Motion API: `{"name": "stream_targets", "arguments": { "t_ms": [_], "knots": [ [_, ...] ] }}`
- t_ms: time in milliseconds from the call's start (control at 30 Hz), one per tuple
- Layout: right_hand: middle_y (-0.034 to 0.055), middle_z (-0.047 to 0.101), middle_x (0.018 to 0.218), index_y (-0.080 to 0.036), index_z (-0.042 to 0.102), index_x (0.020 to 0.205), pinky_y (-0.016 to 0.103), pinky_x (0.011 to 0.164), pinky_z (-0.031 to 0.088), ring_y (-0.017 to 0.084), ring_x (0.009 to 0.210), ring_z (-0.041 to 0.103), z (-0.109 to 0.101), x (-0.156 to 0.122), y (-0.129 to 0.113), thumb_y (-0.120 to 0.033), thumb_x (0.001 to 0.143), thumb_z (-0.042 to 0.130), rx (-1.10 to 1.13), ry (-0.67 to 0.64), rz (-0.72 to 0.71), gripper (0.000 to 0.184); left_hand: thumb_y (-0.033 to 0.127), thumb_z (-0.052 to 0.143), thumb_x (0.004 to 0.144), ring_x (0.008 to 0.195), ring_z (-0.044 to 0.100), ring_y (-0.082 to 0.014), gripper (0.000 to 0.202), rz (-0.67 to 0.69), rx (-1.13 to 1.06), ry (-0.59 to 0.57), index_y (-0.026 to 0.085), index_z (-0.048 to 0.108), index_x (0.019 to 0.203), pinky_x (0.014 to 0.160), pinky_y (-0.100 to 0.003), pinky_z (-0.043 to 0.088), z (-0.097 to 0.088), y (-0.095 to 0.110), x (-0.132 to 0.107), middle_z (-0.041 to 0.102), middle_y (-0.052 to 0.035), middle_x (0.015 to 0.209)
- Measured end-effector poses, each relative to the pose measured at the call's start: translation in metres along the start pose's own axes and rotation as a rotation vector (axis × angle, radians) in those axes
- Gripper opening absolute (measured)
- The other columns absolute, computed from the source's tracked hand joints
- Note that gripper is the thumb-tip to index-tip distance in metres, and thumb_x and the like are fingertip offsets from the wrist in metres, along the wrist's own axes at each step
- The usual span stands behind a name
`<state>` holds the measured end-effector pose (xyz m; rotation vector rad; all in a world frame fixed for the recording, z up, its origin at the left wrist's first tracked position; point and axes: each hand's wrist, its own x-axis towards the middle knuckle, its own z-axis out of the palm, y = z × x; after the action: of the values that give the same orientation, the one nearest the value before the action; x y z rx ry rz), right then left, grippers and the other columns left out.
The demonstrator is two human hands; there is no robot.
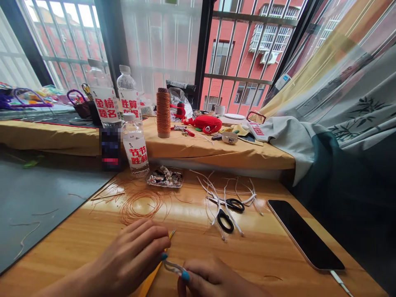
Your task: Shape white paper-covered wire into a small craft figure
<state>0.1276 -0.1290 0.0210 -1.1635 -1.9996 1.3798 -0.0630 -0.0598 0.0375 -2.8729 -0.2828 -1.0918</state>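
Near the table's front edge, my left hand [136, 251] is closed, its thumb and fingers pinching one end of a short looped white cord [173, 267]. My right hand [213, 276] pinches the other end, with its thumbnail against the cord. The cord spans the small gap between both hands. A thin yellow tool with a pointed tip [151, 280] lies beneath and beside my left hand, partly hidden by it. Beyond the hands lie a coil of orange thread [142, 205] and black-handled scissors [225, 220] among several loose white cords [247, 198].
A clear tray of small beads [165, 177] stands at the back, beside a water bottle [136, 152]. To the right lies a phone [305, 233] with a cable plugged in. The raised ledge holds an orange thread spool [163, 113] and a red crocheted piece [207, 123].
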Motion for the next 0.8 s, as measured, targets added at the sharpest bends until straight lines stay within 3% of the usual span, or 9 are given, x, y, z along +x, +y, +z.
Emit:
{"name": "stream_targets", "arguments": {
  "t_ms": [200,333,500,600,733,800],
  "knots": [
    [-0.0036,0.033,0.052,-0.013,0.063,0.080,0.017,0.047,0.028,0.007,0.049,0.034,-0.002,-0.001,0.002,-0.056,0.080,0.021,-0.037,0.016,0.007,0.060,0.019,0.040,0.082,0.067,0.053,-0.0148,0.018,0.230,0.186,0.009,0.014,0.055,0.073,0.071,-0.030,0.041,-0.009,0.004,-0.001,0.061,-0.0027,0.069],
    [-0.0031,0.037,0.055,-0.014,0.063,0.085,0.017,0.051,0.029,0.007,0.052,0.033,-0.003,0.000,0.000,-0.051,0.082,0.025,-0.052,-0.003,0.003,0.053,0.015,0.038,0.082,0.054,0.047,-0.0115,0.017,0.198,0.093,-0.095,0.013,0.054,0.078,0.057,-0.025,0.039,-0.006,0.007,-0.001,0.057,-0.0011,0.061],
    [-0.0013,0.047,0.065,-0.017,0.062,0.089,0.019,0.061,0.033,0.008,0.061,0.040,0.000,0.001,-0.007,-0.047,0.081,0.033,0.029,0.068,-0.051,0.043,0.018,0.033,0.084,0.053,0.043,-0.0109,0.020,0.034,-0.048,-0.134,0.013,0.053,0.087,0.048,-0.022,0.032,0.012,0.002,-0.005,0.051,-0.0017,0.059],
    [-0.0021,0.046,0.060,-0.016,0.061,0.091,0.018,0.053,0.034,0.007,0.053,0.041,0.002,0.003,-0.001,-0.050,0.079,0.035,0.248,0.136,0.025,0.044,0.023,0.031,0.085,0.053,0.043,-0.0094,0.025,-0.093,-0.159,-0.123,0.015,0.054,0.078,0.048,-0.019,0.032,0.020,0.000,-0.009,0.050,-0.0010,0.059],
    [-0.0036,0.044,0.053,-0.014,0.057,0.095,0.016,0.036,0.028,0.004,0.034,0.037,0.002,0.012,0.017,-0.058,0.078,0.024,0.714,0.264,0.065,0.058,0.027,0.031,0.085,0.048,0.043,-0.0066,0.030,-0.438,-0.344,-0.120,0.016,0.053,0.069,0.045,-0.015,0.033,0.024,-0.002,-0.014,0.050,0.0018,0.055],
    [-0.0035,0.048,0.057,-0.016,0.054,0.099,0.016,0.035,0.029,0.003,0.034,0.040,0.001,0.016,0.022,-0.056,0.075,0.038,0.806,0.328,0.005,0.049,0.030,0.034,0.084,0.045,0.042,-0.0061,0.029,-0.612,-0.415,-0.107,0.016,0.053,0.067,0.044,-0.014,0.033,0.022,-0.002,-0.014,0.048,0.0033,0.050]
  ]
}}
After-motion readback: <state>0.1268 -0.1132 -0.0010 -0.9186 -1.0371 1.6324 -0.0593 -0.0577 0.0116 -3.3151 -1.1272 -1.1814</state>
